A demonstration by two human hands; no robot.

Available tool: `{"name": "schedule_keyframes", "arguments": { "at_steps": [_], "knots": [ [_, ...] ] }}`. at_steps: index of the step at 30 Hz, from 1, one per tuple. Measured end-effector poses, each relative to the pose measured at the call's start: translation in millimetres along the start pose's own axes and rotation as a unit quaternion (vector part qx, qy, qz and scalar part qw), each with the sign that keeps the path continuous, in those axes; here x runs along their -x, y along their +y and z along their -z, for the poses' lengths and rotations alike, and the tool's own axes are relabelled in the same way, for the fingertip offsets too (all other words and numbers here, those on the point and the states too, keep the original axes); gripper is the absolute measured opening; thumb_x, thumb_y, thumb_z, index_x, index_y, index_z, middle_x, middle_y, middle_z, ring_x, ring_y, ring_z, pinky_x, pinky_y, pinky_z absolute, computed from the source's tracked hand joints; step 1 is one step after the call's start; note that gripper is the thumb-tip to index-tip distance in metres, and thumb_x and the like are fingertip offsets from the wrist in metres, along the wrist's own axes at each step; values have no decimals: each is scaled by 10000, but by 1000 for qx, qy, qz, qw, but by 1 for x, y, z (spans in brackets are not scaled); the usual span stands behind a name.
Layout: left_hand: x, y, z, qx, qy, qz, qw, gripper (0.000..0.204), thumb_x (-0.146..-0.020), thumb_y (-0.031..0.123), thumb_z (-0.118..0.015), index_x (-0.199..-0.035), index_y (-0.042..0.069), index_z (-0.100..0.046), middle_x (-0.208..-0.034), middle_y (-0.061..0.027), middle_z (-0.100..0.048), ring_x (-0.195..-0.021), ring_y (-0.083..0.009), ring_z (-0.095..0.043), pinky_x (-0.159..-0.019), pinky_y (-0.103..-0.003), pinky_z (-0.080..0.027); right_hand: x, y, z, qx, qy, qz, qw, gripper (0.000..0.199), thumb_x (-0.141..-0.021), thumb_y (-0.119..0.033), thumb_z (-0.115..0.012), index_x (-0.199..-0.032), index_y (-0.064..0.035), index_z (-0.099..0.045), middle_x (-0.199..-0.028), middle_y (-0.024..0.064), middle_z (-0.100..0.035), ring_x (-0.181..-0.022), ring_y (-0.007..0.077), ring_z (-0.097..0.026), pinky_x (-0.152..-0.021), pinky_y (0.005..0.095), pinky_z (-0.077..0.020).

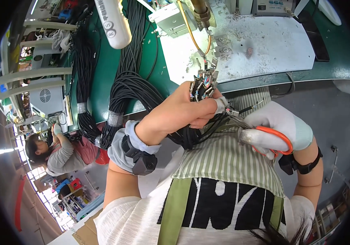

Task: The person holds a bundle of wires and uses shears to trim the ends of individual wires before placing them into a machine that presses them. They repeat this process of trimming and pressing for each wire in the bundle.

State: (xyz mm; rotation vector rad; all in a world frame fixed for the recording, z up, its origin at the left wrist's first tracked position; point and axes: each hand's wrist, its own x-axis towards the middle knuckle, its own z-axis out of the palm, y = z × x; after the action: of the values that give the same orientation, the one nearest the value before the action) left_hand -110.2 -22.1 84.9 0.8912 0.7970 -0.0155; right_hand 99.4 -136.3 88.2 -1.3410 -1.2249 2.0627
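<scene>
My left hand [179, 107] is bare but for a white covering on the thumb. It is closed round a bundle of black cables [189, 138], whose ends with small metal connectors [204, 83] and coloured wires stick up above the fist. My right hand [293, 125], in a white glove, grips orange-handled scissors [280, 134]. Their metal blades [238, 120] point left, close to a single cable end [233, 112] beside my left thumb. Whether the blades touch that cable, I cannot tell. Both hands are over my striped apron [220, 157], near the bench edge.
On the green bench [158, 75] lies a white board [260, 45] with scattered bits. A machine part with a yellow tube [188, 25] rises above it. A grey device box [274, 7] stands behind. Another cable bundle [86, 75] lies left; a co-worker [66, 153] sits beyond.
</scene>
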Motion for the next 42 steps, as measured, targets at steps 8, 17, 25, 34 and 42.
{"name": "schedule_keyframes", "arguments": {
  "at_steps": [8,17,25,34,42],
  "knots": [
    [3,2,-3,-7,-16,14,1000,140,-847,-11,-478,-986,-22,-488,-572,21,-391,-449,-40,-297,-401,-230,-209,4,-2,-4,100,20,11,995,361,-859,-302,-602,-659,-2,-603,-488,24,-530,-422,85,-546,-410,225,-426],
    [-1,2,-4,-36,-39,26,998,144,-838,-9,-485,-981,-24,-480,-583,21,-384,-467,-44,-290,-418,-230,-223,6,-8,-12,70,54,-23,996,369,-865,-331,-611,-700,-2,-591,-511,36,-491,-441,100,-434,-450,275,-394],
    [-6,-1,-2,-25,-50,38,998,168,-828,-14,-496,-994,-11,-472,-608,19,-388,-492,-50,-306,-431,-232,-242,1,2,-15,117,85,34,989,334,-849,-260,-600,-633,-8,-567,-506,31,-547,-417,87,-517,-417,239,-408],
    [-12,-7,-1,-5,-49,19,999,51,-846,40,-526,-887,13,-510,-598,30,-410,-493,-45,-348,-432,-228,-272,9,13,-19,215,140,78,963,314,-852,-292,-601,-744,3,-591,-559,117,-465,-477,167,-418,-481,316,-383],
    [-10,-19,3,-3,-13,-65,998,166,-875,60,-529,-1026,-5,-507,-616,-4,-459,-492,-65,-377,-442,-230,-283,0,10,-38,81,358,88,926,269,-838,-265,-637,-806,-13,-551,-562,116,-510,-506,210,-553,-487,313,-416]
  ]
}}
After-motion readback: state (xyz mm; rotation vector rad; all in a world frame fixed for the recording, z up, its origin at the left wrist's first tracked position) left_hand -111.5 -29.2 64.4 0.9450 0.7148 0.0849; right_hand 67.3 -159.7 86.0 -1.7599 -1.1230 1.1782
